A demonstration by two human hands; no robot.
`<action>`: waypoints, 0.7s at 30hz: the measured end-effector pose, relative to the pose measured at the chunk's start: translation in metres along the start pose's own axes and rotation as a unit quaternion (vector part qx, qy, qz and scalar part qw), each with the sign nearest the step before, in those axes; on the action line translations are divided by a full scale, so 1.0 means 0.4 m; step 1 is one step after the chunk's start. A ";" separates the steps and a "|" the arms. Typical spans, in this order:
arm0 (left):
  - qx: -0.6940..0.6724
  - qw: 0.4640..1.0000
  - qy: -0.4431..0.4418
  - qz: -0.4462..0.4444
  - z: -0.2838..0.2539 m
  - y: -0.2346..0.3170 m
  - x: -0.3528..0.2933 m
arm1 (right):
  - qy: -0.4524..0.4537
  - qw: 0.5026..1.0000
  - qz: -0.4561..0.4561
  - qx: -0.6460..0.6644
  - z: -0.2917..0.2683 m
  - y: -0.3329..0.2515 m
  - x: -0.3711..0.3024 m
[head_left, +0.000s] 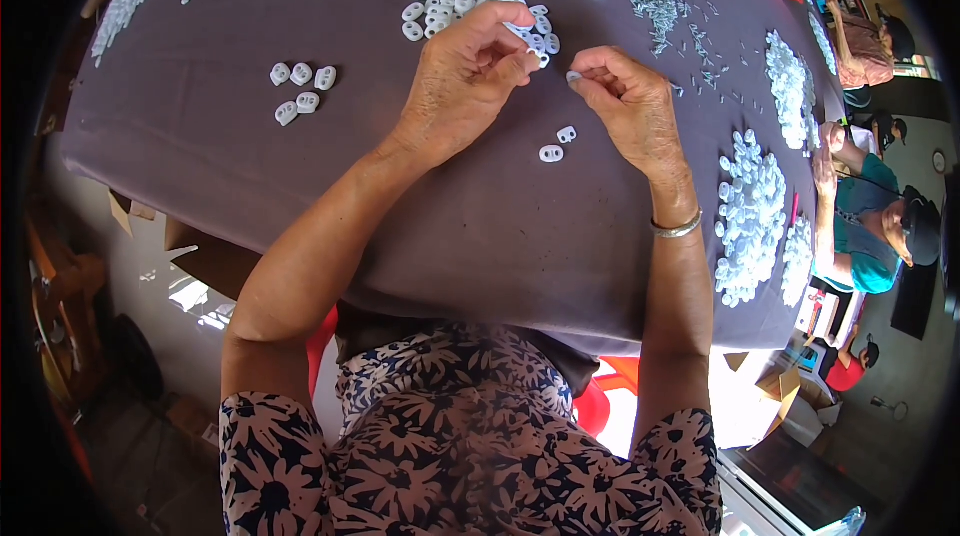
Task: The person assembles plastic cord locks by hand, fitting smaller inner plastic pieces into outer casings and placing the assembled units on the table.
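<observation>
Head view: above the brown cloth-covered counter (250, 166), our left grip (465, 66) pinches a small white oval plastic piece with holes (539, 59), our right grip (628, 103) a small pale piece (574, 77), thumbs and fingers nearly together. Toward the counter's far edge we see loose white oval plastic pieces (465, 2) heaped.

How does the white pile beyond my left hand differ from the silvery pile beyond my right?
The white pile has rounded, holed pieces; the silvery pile has thin slivers. Pieces in the white pile are larger than those in the silvery pile. Your left hand partly covers the white pile, not the silvery pile. Both lie on the dark tablecloth.
</observation>
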State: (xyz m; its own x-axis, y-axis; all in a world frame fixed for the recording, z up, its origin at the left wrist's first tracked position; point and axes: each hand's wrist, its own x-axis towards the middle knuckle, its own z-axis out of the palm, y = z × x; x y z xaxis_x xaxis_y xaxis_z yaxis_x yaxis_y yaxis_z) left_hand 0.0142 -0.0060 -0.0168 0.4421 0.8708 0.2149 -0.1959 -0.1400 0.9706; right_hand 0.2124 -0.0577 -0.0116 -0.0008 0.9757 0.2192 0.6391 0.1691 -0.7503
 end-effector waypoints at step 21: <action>0.019 0.995 -0.094 -0.014 0.004 -0.021 -0.002 | 0.027 0.953 0.074 0.294 0.024 -0.030 0.019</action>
State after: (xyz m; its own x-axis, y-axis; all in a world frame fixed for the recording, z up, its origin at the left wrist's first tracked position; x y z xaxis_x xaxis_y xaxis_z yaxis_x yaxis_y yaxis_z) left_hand 0.0168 -0.0062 -0.0250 0.6041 0.7711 0.2011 -0.1501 -0.1378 0.9790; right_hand 0.1973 -0.0509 -0.0069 0.1048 0.9890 0.1045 0.0887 0.0954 -0.9915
